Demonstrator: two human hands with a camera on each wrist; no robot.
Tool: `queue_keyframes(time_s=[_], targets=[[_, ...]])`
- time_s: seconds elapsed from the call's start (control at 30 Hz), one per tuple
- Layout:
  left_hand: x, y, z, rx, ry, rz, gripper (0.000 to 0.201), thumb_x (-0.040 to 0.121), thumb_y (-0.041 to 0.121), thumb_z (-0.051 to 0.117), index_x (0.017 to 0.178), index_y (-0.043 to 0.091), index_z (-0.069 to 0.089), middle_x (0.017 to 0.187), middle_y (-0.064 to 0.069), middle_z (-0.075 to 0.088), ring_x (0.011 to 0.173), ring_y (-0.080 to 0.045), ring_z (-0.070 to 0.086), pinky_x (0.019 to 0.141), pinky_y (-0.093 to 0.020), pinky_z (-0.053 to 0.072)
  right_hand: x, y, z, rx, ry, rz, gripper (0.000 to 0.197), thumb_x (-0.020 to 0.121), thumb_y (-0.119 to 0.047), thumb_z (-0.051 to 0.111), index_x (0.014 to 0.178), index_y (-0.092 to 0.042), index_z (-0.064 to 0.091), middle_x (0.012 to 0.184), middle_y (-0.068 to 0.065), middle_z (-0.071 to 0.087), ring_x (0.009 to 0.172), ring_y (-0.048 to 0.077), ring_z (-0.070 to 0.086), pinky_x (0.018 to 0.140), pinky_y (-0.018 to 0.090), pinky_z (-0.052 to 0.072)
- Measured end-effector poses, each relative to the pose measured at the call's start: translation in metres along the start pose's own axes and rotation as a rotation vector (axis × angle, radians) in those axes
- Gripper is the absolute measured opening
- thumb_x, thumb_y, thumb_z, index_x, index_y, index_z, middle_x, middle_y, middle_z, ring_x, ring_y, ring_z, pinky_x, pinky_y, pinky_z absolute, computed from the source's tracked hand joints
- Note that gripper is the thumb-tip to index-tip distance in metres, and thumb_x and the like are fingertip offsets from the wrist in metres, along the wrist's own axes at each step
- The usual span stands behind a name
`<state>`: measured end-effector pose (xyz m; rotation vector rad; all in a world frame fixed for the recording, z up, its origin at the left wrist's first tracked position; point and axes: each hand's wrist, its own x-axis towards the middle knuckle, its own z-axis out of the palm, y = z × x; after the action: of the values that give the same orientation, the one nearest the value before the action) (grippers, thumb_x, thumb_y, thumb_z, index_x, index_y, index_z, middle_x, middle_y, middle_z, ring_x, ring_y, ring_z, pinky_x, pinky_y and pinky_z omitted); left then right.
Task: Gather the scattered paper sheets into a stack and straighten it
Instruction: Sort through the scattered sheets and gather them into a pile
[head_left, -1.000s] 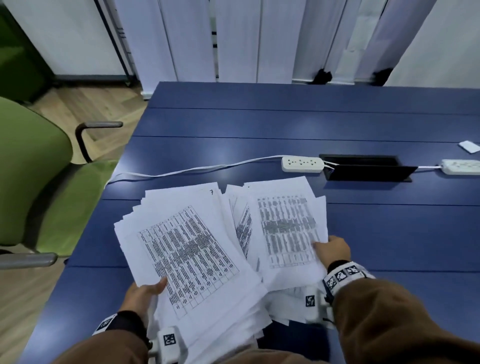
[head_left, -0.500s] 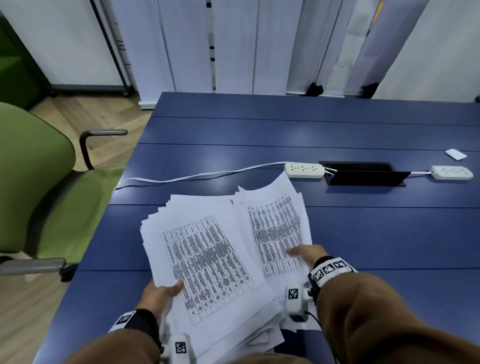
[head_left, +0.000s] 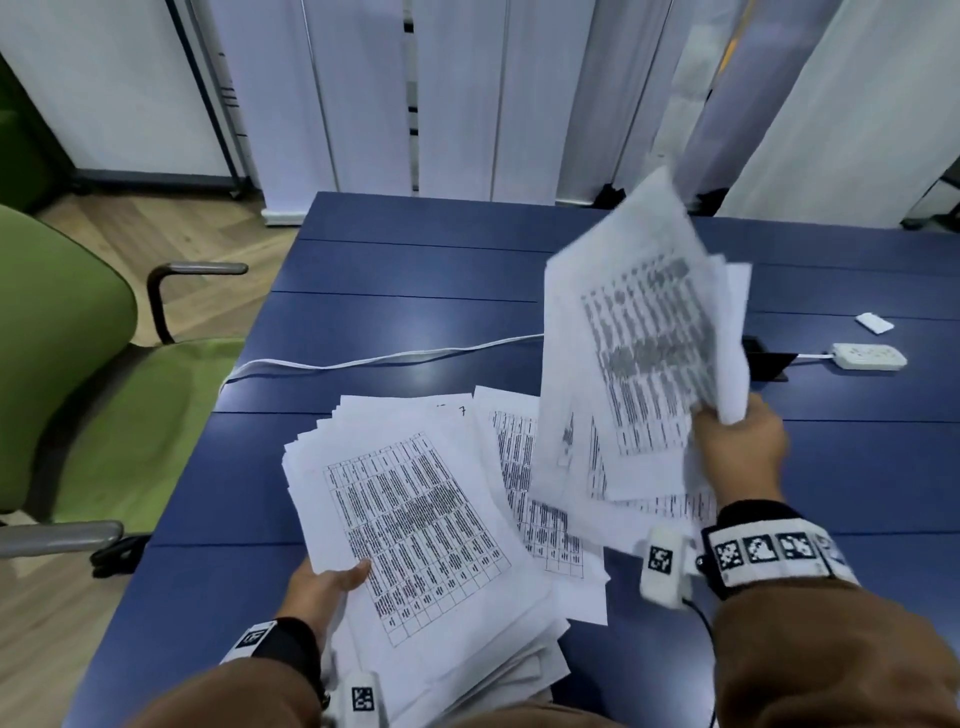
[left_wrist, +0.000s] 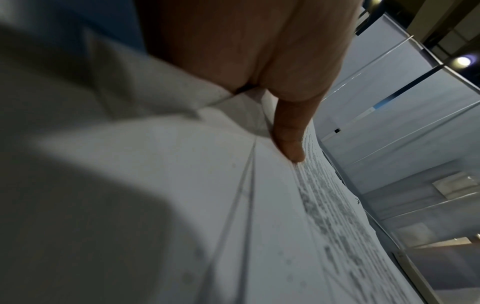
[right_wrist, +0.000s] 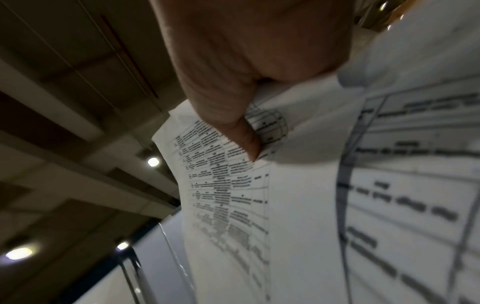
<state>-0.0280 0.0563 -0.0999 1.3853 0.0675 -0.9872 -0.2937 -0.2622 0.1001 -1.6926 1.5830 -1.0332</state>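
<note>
A loose stack of printed paper sheets (head_left: 415, 525) lies on the near part of the blue table (head_left: 415, 270). My left hand (head_left: 324, 579) holds its near left edge, thumb on top; the thumb (left_wrist: 288, 135) presses the top sheet in the left wrist view. My right hand (head_left: 740, 441) grips a bundle of sheets (head_left: 639, 353) by its lower right corner and holds it raised and tilted above the table. The right wrist view shows the thumb (right_wrist: 246, 139) pinching that bundle (right_wrist: 298, 205). More sheets (head_left: 540, 525) lie under it.
A white power strip (head_left: 870, 357) and its white cable (head_left: 363, 361) lie across the table's middle beside a black cable hatch (head_left: 769, 364). A small white card (head_left: 875, 323) lies at the far right. A green chair (head_left: 67, 364) stands left of the table.
My right hand has taken hold of the right-hand sheets and lifted them off the table, up and to the right. My left hand stays on the left stack.
</note>
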Motion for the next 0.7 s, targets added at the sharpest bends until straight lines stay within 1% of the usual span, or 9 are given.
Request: queue_keyframes(time_s=[0.13,0.23,0.3,0.4,0.47,0.53,0.6,0.67,0.7], targets=[[-0.004,0.001,0.002,0.031,0.011,0.003,0.064,0.079,-0.014,0.066,0.138,0.001,0.046,0.133,-0.015,0.059,0.121,-0.035,0.055,0.112,-0.051,0.033,-0.008,-0.039,-0.006,0.306,-0.234,-0.013,0.021,0.081,-0.003,0.071,0.077,-0.016,0.054,0.069,0.004,0.050,0.060,0.014,0.049,0.058,0.027,0.046],[-0.011,0.006,0.007,-0.004,0.006,-0.006,0.058,0.079,-0.009,0.068,0.133,0.003,0.050,0.133,-0.018,0.059,0.117,-0.035,0.058,0.110,-0.052,0.036,-0.032,-0.038,0.030,0.119,-0.436,-0.014,0.018,0.078,-0.001,0.072,0.087,-0.008,0.058,0.071,0.006,0.051,0.055,0.011,0.048,0.045,0.019,0.041],[-0.016,0.011,0.012,-0.051,0.035,0.008,0.048,0.086,0.006,0.068,0.131,0.007,0.052,0.134,-0.015,0.058,0.116,-0.031,0.059,0.109,-0.046,0.038,-0.054,-0.020,0.063,-0.021,-0.565,0.009,0.018,0.078,-0.002,0.071,0.090,-0.008,0.059,0.074,0.007,0.056,0.063,0.019,0.051,0.048,0.022,0.042],[-0.031,0.022,0.022,-0.088,0.001,-0.003,0.053,0.091,0.045,0.061,0.135,0.017,0.051,0.132,0.004,0.057,0.122,-0.017,0.052,0.107,-0.035,0.035,-0.089,0.012,0.106,-0.244,-0.747,-0.012,0.021,0.078,-0.011,0.072,0.096,-0.012,0.063,0.080,0.006,0.066,0.068,0.025,0.064,0.064,0.035,0.057],[-0.037,0.021,0.023,-0.095,-0.032,0.039,0.049,0.090,0.040,0.065,0.132,0.020,0.051,0.129,0.009,0.057,0.120,-0.015,0.053,0.105,-0.036,0.038,-0.106,0.029,0.122,-0.258,-0.871,-0.004,0.037,0.077,-0.016,0.076,0.111,-0.013,0.060,0.094,0.004,0.066,0.083,0.025,0.066,0.075,0.036,0.056],[-0.034,0.012,0.018,-0.019,-0.012,0.087,0.077,0.067,0.042,0.086,0.132,0.017,0.054,0.128,0.002,0.064,0.118,-0.023,0.060,0.103,-0.045,0.045,-0.116,0.039,0.128,-0.196,-0.900,0.037,0.053,0.075,-0.019,0.079,0.118,-0.017,0.048,0.103,-0.001,0.060,0.090,0.020,0.062,0.080,0.033,0.053],[-0.032,0.005,0.014,0.052,0.027,0.151,0.099,0.044,0.049,0.093,0.130,0.016,0.057,0.120,-0.001,0.069,0.112,-0.025,0.064,0.096,-0.044,0.049,-0.119,0.048,0.128,-0.174,-0.770,0.082,0.049,0.079,-0.018,0.075,0.115,-0.019,0.041,0.094,0.000,0.059,0.080,0.017,0.061,0.071,0.031,0.053],[-0.032,0.003,0.017,0.041,0.051,0.180,0.088,0.051,0.042,0.091,0.128,0.015,0.058,0.117,0.000,0.069,0.107,-0.020,0.065,0.090,-0.035,0.049,-0.120,0.058,0.128,-0.237,-0.676,0.067,0.032,0.087,-0.012,0.064,0.108,-0.017,0.042,0.088,0.004,0.058,0.073,0.018,0.057,0.068,0.031,0.051],[-0.030,0.003,0.017,0.029,0.050,0.187,0.077,0.061,0.035,0.089,0.128,0.015,0.057,0.117,0.000,0.068,0.107,-0.020,0.064,0.091,-0.035,0.048,-0.121,0.061,0.129,-0.267,-0.716,0.052,0.023,0.089,-0.010,0.060,0.105,-0.016,0.044,0.085,0.004,0.058,0.071,0.018,0.056,0.068,0.032,0.050]])
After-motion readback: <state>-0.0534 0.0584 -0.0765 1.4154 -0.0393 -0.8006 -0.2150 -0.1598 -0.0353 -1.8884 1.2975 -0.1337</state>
